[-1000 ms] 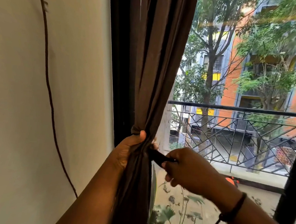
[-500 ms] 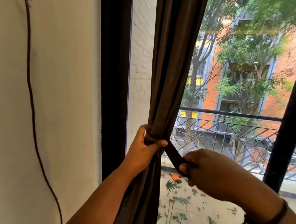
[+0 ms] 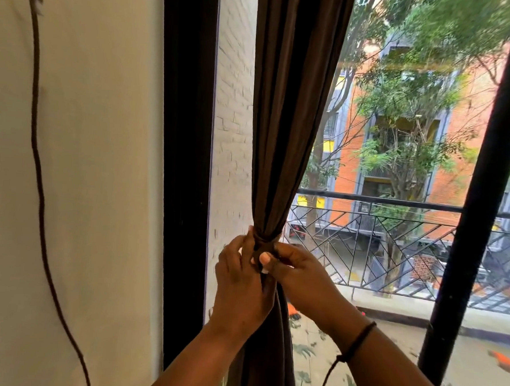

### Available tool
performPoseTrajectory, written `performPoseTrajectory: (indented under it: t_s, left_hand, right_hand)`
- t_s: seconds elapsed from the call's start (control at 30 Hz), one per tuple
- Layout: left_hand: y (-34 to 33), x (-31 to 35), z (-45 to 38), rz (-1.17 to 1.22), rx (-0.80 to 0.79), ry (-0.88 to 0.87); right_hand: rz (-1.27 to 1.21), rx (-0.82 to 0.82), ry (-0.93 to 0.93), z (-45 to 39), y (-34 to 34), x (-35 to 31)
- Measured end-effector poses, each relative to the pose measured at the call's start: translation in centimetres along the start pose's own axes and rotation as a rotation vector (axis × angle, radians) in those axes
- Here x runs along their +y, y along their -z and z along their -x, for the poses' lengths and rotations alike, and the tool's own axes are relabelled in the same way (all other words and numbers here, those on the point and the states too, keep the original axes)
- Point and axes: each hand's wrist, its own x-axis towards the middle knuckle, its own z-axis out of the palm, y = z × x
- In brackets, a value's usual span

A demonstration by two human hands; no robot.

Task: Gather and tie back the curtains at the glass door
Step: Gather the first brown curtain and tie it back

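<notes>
At curtain waist, both hands (gripping)

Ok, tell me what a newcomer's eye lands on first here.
First the brown curtain hanging down the middle, cinched at a narrow waist where the left hand and right hand pinch the tie band. Behind it on the right, an orange brick building and the black balcony railing.
</notes>
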Motion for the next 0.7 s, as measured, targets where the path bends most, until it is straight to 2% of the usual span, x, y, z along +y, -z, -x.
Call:
performPoseTrajectory:
  t_s: [0.07, 0.13, 0.23, 0.3, 0.4, 0.43, 0.53, 0.6, 0.7]
  left_hand:
    - [0.3, -0.6, 0.3, 0.015, 0.061, -0.096]
    - [1.6, 0.0, 0.0, 0.071, 0.034, -0.212]
    - [3.4, 0.5, -1.0, 0.108, -0.061, -0.233]
    - [4.6, 0.9, -1.4, 0.187, -0.114, -0.190]
    - [6.1, 2.9, -2.2, 0.453, -0.157, 0.051]
    - [6.4, 3.8, -2.7, 0.458, -0.172, 0.128]
    - [7.1, 5.8, -4.5, 0.223, -0.258, 0.262]
    - [7.6, 6.4, -5.5, 0.119, -0.298, 0.288]
    - [8.1, 6.4, -6.4, -0.019, -0.370, 0.303]
  right_hand:
    - [-0.075, 0.019, 0.012, -0.1, 0.1, 0.5]
    - [-0.140, 0.012, 0.032, 0.0, 0.3, 0.8]
    - [-0.105, 0.033, 0.072, 0.1, 0.7, 0.9]
    - [0.085, 0.068, 0.101, 0.1, 0.8, 1.0]
    - [0.488, 0.122, 0.205, 0.7, 0.7, 1.0]
    - [0.624, 0.143, 0.268, 1.0, 0.5, 0.7]
    - [0.840, 0.183, 0.350, 1.5, -0.2, 0.6]
    - [0.842, 0.224, 0.390, 1.7, -0.5, 0.7]
    - [0.756, 0.132, 0.440, 2.2, -0.4, 1.0]
